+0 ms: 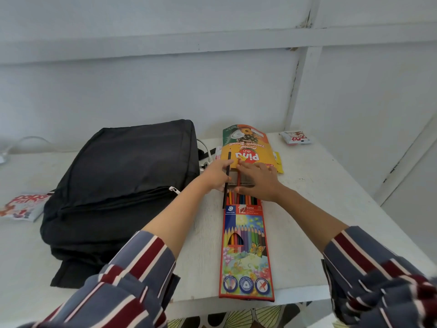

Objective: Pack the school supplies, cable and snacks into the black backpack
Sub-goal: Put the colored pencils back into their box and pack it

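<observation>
Left hand [216, 176] pinches a slim black pencil [228, 172]; right hand [257, 183], flat, steadies the red cardboard pencil box [246, 247]: slide it in straight.

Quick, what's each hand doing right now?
Left hand: holding a dark pencil.
Right hand: open, fingers laid flat on the open end of the coloured pencil box.
</observation>
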